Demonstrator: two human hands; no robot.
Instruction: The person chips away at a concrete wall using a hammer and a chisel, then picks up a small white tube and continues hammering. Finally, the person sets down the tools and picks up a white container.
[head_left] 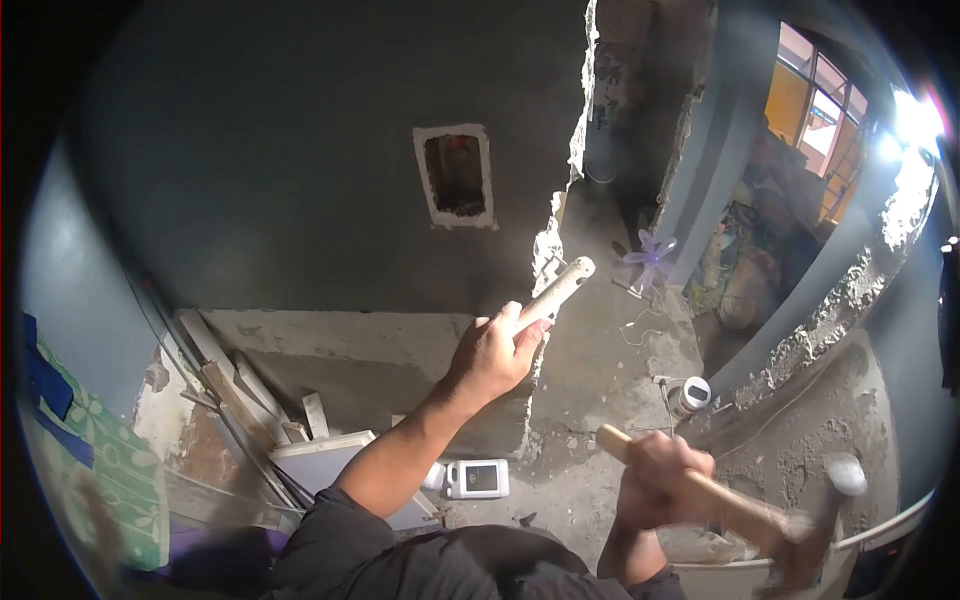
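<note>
My left hand is closed around a pale rod-shaped tool, its rounded end with a dark hole pointing up and right. That end overlaps the ragged white broken edge of the dark wall in this view. Lower right, my right hand grips the wooden handle of a hammer. The hammer's head hangs at the far right end of the handle, smeared by motion, with a pale face showing. Most of the rod's lower part is hidden in my left fist.
A rectangular recess is cut in the wall. On the floor stand a white jug and a white container. Wooden boards lean at the left, beside green patterned cloth. A purple flower-shaped object is beyond the broken edge.
</note>
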